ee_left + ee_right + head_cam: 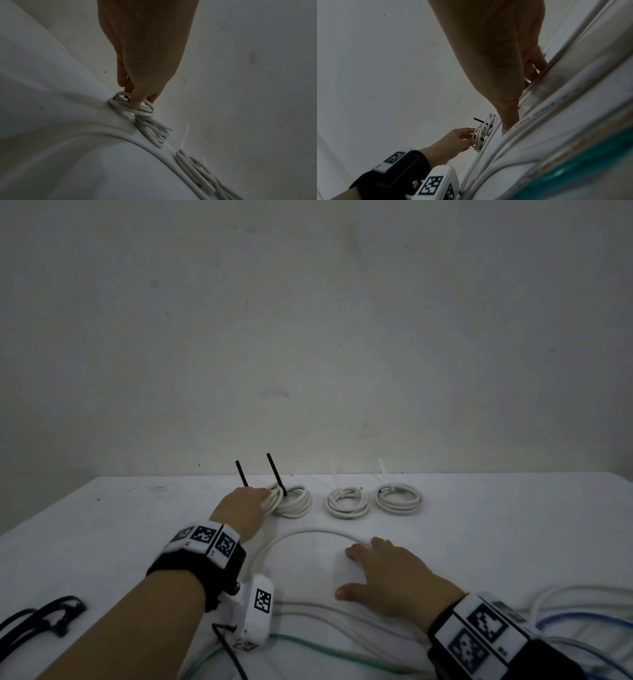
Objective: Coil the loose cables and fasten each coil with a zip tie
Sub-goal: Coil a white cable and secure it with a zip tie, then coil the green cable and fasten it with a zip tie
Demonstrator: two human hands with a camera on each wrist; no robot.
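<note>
At the table's far edge my left hand (245, 505) grips a small white cable coil (273, 497) tied with a black zip tie (241, 472). In the right wrist view its thumb and fingers (467, 135) pinch that coil (481, 134). A second coil with a black tie (296, 503) touches it on the right. Two more white coils (347, 502) (398, 497) carry pale ties. My right hand (387, 570) lies spread on the table, fingers (537, 65) resting on a loose white cable (308, 533) that arcs toward the left wrist.
Several loose cables, white (325, 611), green (308, 642) and blue (582, 619), lie along the white table's (102, 525) near edge. Spare black zip ties (41, 616) sit at the near left, and one (227, 645) under my left wrist. A bare wall stands behind.
</note>
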